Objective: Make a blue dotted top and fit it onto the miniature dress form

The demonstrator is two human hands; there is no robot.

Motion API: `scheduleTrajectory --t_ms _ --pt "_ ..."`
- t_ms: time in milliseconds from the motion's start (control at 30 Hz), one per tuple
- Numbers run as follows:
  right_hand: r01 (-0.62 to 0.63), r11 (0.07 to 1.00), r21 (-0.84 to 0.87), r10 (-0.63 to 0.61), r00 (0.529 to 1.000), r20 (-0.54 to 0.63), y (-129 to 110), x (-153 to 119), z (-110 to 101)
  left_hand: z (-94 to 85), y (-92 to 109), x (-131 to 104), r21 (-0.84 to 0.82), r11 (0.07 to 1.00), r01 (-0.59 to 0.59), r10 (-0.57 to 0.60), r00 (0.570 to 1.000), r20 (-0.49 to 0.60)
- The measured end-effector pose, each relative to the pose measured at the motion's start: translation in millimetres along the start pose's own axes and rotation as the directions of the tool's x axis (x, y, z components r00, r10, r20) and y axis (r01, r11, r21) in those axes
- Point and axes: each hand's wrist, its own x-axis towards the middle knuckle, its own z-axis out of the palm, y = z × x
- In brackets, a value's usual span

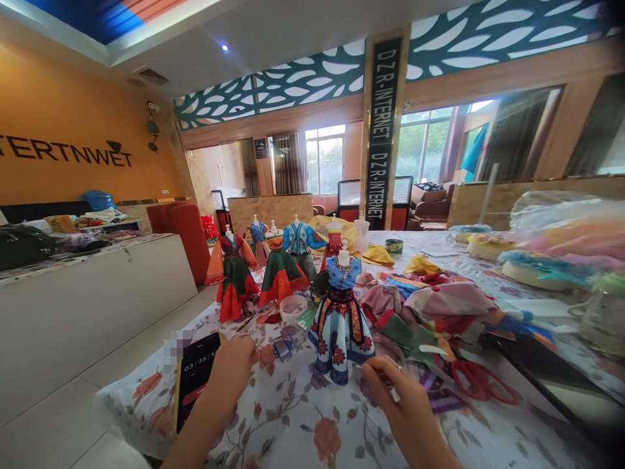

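Observation:
My right hand (398,387) is closed in a pinch just right of the hem of a small doll dress (339,312). What sits between its fingertips is too small to make out. The dress has a blue bodice, a dark sash and a pale skirt with red flowers, and it stands upright on a white mannequin. To its left, my left hand (237,358) is curled closed above the table, with its fingertips turned away and their contents hidden. Beside that wrist lies a phone (195,378) showing a timer.
Several dressed mannequins (236,273) stand behind, near a white bowl (293,307). Right of the dress are heaped fabric scraps (439,303), red-handled scissors (483,381) and a dark tablet-like device (551,378). Trimmed hats (540,270) line the far right of the flowered tablecloth (283,430).

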Motion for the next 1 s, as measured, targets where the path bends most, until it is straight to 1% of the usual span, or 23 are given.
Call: scheduleTrajectory --t_ms 200,400,633,867,1000 --pt "-0.043 0.999 0.020 0.043 0.999 0.019 4.4 -1.2 2.2 -0.5 0.8 0.5 0.053 0.999 -0.014 0.014 1.000 0.001" --pt "-0.052 0.998 0.033 0.051 0.999 0.019 4.3 -0.4 2.7 -1.8 4.0 1.2 0.067 0.998 -0.003 0.002 1.000 0.003" --pt "-0.045 0.998 0.037 0.045 0.999 0.017 4.3 0.5 2.3 -0.1 1.9 -0.5 0.067 0.998 -0.001 0.003 0.999 -0.036" --pt "-0.044 0.997 0.058 0.043 0.999 0.025 7.5 -0.9 3.5 0.8 1.2 -0.1 0.058 0.998 0.005 -0.002 0.999 -0.042" --pt "-0.048 0.997 0.068 0.046 0.998 0.031 9.5 -2.2 5.0 0.1 2.6 -1.5 0.024 1.000 0.014 -0.013 0.998 -0.057"
